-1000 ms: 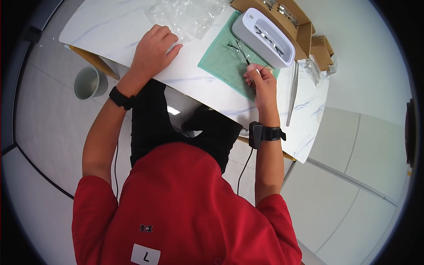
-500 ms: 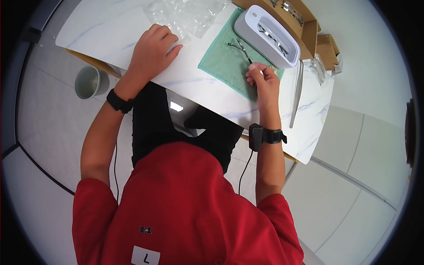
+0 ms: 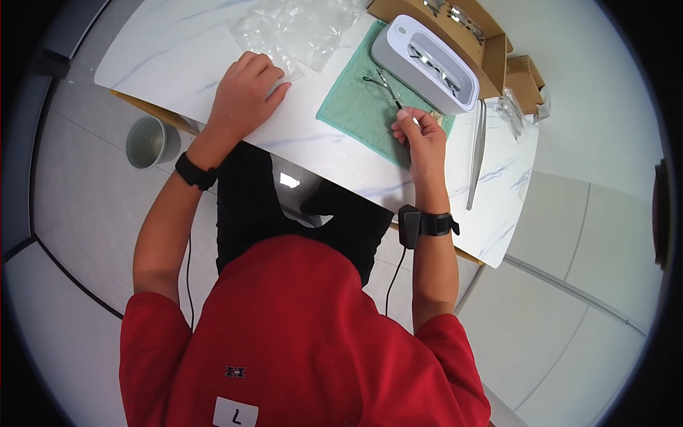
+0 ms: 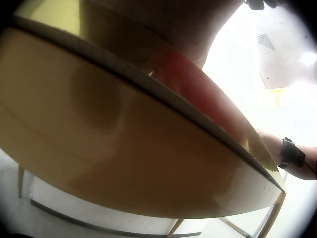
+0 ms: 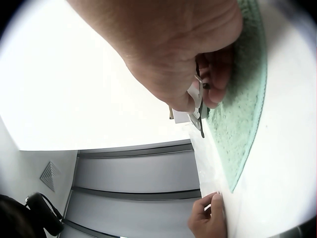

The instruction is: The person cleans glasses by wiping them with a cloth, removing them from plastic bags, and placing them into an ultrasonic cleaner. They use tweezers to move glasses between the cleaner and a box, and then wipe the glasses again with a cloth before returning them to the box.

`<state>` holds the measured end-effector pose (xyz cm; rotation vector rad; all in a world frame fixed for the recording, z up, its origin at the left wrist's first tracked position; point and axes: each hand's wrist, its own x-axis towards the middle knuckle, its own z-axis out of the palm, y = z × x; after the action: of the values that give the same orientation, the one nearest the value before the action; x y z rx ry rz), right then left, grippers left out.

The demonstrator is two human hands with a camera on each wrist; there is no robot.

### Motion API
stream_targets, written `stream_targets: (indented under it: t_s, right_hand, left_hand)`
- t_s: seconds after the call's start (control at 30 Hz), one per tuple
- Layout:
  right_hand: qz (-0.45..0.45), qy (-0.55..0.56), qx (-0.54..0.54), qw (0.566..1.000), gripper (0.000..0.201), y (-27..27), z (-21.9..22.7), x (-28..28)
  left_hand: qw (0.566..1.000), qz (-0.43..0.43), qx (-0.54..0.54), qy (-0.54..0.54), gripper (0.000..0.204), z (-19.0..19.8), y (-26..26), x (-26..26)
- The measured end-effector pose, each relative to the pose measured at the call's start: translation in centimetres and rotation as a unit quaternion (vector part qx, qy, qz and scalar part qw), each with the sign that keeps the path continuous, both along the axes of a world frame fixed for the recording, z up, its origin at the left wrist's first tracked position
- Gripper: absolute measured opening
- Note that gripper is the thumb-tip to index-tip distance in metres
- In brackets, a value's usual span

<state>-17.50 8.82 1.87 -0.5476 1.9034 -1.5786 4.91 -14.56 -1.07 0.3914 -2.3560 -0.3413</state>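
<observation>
Bench (image 3: 341, 165): white marbled top, carries the lot.
Carton (image 3: 492, 64): open, eyeglasses (image 3: 466, 23) in it, right behind the cleaner. A bump to the cleaner could shove it too.
Cloth (image 3: 356, 107): green, under the right hand's work. Could ruck up and catch a temple if dragged.
Plastic bags (image 3: 292, 32): crumpled, by the left hand. A sleeve or finger snag could pull them across.
Cleaner (image 3: 407, 72): looks ultrasonic, tub open, second pair (image 3: 432, 66) inside. Can't tell if there's liquid; a knock would slop any.
Left hand (image 3: 245, 92): relaxed, loosely bent, rests at bench edge, gripping nothing.
Right hand (image 3: 425, 139): pinches the held glasses, thumb against fingers. Pressing hard could smudge or bend something.
Held glasses (image 3: 390, 91): over the cloth, beside the cleaner, temples pointing away from the hand. Small grip, so a slip drops them; long temples could clip the cleaner wall.
</observation>
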Motion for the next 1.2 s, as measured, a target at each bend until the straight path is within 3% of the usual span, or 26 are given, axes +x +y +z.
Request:
stream_targets:
  t_s: [0.23,0.63,0.93,1.2]
  right_hand:
    - [0.005,0.015,-0.008,1.000,0.027,0.2,-0.6,0.0]
    - [0.017,0.109,-0.019,0.994,0.030,0.9,-2.5,0.7]
    - [-0.002,0.240,-0.037,0.970,0.033,1.3,-3.3,1.2]
    - [-0.011,0.272,-0.048,0.961,0.033,1.6,-3.5,1.2]
  left_hand:
    - [1.000,-0.001,-0.001,0.000,0.014,0.0,0.0,0.0]
    - [1.000,0.009,-0.015,-0.008,0.013,-0.2,0.2,-0.1]
    - [1.000,0.011,-0.021,-0.014,0.012,0.0,0.7,-0.4]
    - [0.998,0.026,-0.048,-0.030,0.008,-0.4,0.8,-0.3]
